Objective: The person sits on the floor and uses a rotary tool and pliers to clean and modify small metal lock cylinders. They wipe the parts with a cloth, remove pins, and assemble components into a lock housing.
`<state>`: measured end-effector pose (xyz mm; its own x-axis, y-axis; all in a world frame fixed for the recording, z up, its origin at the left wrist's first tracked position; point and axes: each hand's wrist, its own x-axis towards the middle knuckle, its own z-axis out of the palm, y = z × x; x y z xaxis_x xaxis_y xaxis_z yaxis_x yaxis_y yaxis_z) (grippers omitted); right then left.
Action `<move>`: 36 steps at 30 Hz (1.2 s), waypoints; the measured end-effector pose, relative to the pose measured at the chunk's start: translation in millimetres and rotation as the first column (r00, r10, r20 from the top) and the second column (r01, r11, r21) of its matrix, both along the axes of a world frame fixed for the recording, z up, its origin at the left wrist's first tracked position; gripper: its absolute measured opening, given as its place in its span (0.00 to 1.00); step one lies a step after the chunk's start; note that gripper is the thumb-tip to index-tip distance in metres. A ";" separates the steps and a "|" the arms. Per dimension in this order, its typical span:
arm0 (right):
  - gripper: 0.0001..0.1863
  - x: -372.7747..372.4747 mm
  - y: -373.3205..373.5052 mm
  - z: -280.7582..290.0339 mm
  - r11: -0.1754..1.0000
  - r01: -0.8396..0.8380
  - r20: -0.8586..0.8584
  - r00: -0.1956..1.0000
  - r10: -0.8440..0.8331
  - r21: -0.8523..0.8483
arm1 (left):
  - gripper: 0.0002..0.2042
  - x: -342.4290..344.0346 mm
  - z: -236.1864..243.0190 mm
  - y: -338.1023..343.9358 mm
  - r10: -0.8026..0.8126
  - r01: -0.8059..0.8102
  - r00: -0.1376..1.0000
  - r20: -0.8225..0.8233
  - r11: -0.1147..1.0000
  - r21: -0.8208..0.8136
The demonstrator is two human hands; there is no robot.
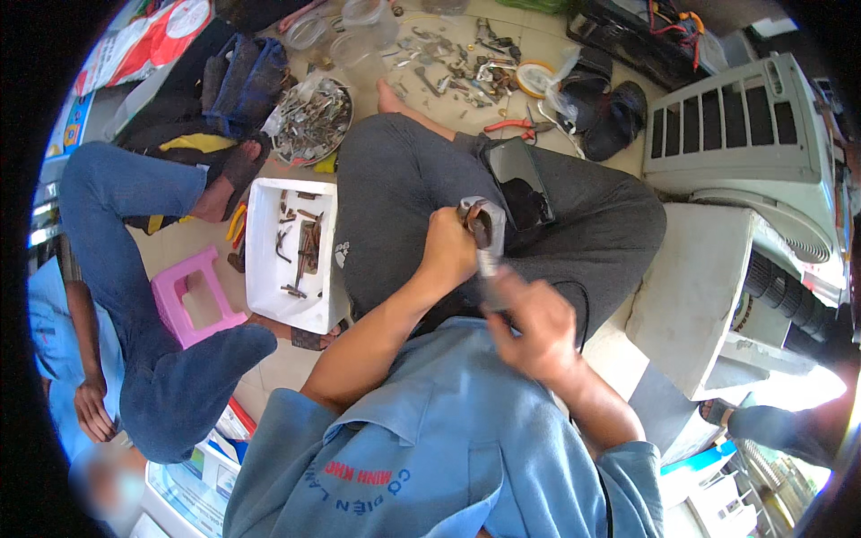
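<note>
One silver, wrench-like metal tool point(489, 258), right of the white rectangular foam box point(327, 242). Right hand point(538, 323), motion-blurred, has fingers closed round its lower end. Left hand point(448, 247) at tool's head, fingers curled narrow by a dark rusty metal piece point(482, 231); exact grip, cannot tell. Brown rusted parts point(308, 247) inside box; pink plastic stool point(169, 300) left of it.
</note>
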<state>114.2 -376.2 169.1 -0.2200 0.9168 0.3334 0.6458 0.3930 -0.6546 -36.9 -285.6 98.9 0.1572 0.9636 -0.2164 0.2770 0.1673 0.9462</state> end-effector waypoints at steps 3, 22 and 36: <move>0.23 -24.8 39.5 43.3 0.946 -0.256 0.271 0.942 0.198 0.198 | 0.06 4.0 11.5 3.2 -0.332 0.332 0.943 -0.012 0.943 -0.030; 0.23 16.0 -10.6 16.0 0.932 0.348 0.015 0.937 -0.348 -0.106 | 0.03 5.8 27.8 -16.9 -0.057 0.060 0.997 0.048 0.997 -0.052; 0.25 16.0 -9.1 -13.6 0.915 0.400 0.047 0.916 -0.398 -0.056 | 0.04 8.8 11.4 -5.0 -0.053 0.051 0.995 -0.085 0.998 -0.029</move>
<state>130.2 -385.3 155.5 0.1585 0.9494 0.2712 0.7623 0.0569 -0.6447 -28.1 -290.6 110.3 0.1868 0.9482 -0.2570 0.3663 0.1755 0.9138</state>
